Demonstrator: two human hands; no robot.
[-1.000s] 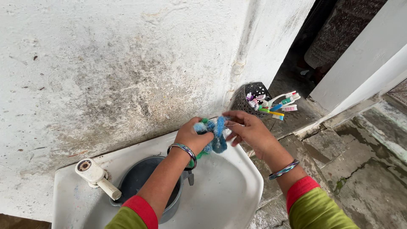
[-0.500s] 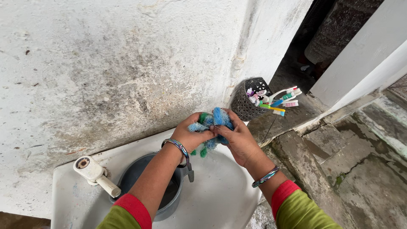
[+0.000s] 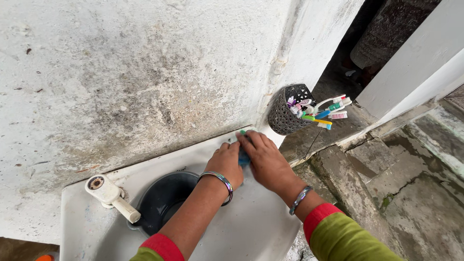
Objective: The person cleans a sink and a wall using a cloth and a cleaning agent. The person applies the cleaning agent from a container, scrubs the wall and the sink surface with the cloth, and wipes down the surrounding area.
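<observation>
I see the blue-green scrubber squeezed between both hands, mostly hidden, pressed at the back rim of the white sink. My left hand and right hand close over it, touching each other. Below the left wrist sits a dark bowl, a tap beyond it. Above the right hand hangs a basket of toothbrushes

i see a stained, mould-flecked white plaster wall in flat daylight. right of that wall, a dark doorway opens beside a white door frame; below the doorway lies cracked, damp grey stone paving.
</observation>
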